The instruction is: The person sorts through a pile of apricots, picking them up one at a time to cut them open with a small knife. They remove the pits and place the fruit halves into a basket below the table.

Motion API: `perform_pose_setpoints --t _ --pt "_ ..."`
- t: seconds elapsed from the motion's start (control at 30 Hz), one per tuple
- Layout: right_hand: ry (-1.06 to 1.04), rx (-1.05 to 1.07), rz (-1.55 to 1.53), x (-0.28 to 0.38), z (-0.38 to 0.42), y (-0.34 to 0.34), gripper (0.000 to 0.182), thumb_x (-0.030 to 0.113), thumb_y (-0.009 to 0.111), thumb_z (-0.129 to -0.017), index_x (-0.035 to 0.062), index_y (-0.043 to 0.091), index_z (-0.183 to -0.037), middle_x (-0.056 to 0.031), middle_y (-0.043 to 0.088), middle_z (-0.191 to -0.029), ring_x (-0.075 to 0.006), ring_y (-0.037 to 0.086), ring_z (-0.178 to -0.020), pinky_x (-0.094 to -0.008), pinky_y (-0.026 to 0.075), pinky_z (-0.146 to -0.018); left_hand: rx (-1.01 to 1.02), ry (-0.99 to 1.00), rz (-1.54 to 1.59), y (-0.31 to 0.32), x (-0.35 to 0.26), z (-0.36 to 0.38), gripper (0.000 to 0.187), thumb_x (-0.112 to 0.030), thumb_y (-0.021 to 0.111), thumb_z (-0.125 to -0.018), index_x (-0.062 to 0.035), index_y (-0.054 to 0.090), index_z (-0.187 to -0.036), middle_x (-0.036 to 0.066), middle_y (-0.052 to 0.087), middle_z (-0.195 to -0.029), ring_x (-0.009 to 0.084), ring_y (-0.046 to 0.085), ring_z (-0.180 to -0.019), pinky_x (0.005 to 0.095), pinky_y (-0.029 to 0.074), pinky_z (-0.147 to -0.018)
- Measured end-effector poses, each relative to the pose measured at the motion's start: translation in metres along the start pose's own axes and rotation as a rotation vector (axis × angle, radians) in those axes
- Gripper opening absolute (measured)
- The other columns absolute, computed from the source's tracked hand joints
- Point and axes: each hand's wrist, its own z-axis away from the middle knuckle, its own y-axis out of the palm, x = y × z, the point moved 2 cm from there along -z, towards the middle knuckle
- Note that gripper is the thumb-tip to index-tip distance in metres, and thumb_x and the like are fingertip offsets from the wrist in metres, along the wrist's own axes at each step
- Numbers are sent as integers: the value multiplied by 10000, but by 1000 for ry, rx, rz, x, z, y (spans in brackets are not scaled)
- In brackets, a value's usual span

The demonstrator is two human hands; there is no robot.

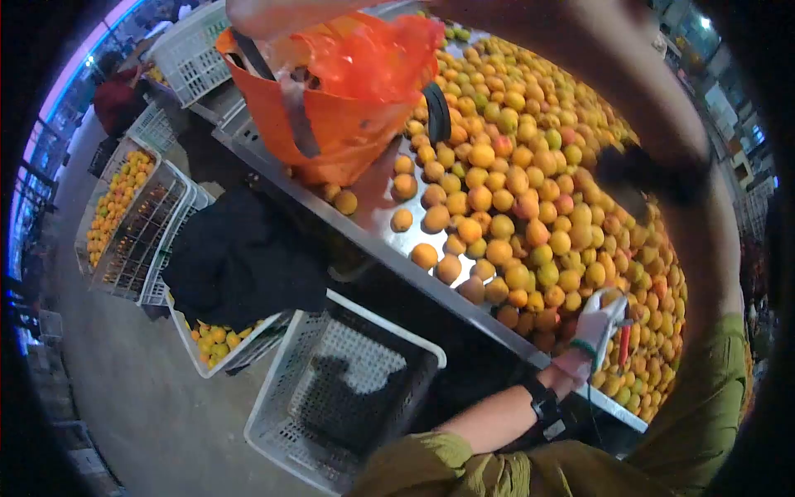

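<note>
My left hand (598, 321), in a white glove with a green cuff, is closed low over the fruit pile. A tool with a red handle (623, 345) sticks out by its fingers; its working end is hidden. Orange-yellow fruit (530, 178), looking like apricots, lies all around it on a metal table (403, 222). My right arm (712, 207) is raised close to the camera and blurred. My right hand (290, 12) shows only partly at the top edge, above an orange bag (356, 137) stuffed with red plastic; its fingers cannot be made out.
A pale plastic crate (437, 352) stands on the floor below the table edge. Beside it, dark cloth (240, 261) lies over a crate of fruit (217, 341). More fruit crates (120, 211) stand farther left. A white basket (192, 62) rests behind the bag, and a person (118, 101) is beyond.
</note>
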Motion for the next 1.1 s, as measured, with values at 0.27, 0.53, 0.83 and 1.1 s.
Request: perform_pose_setpoints --t 0.27,0.53,0.83,1.1 --pt "43 -36 -343 31 55 66 283 182 708 -803 66 604 -1040 -107 642 -933 -312 617 -872 -381 494 -729 60 74 51 -9 2 -7 430 -227 627 -892 -82 458 -1259 14 532 -1043 113 541 -909 261 474 -794" --pt "262 785 -575 73 171 60 229 119 700 -760 69 625 -971 -74 603 -818 -303 609 -844 -419 489 -713 -56 138 -101 -9 22 -12 259 -171 618 -889 -24 537 -1087 28 592 -904 97 554 -773 260 469 -665" --pt "214 678 -697 106 221 82 356 159 687 -701 59 603 -1033 -127 579 -977 -324 600 -915 -429 499 -725 23 125 -83 -17 70 -22 93 -147 543 -888 -88 535 -960 19 568 -900 129 553 -783 289 468 -697" --pt "147 841 -792 123 215 16 249 147 692 -708 81 629 -940 -103 583 -917 -296 585 -873 -413 473 -735 53 562 -706 -27 99 -27 115 -131 530 -863 -90 603 -941 82 616 -875 213 606 -841 356 479 -726"
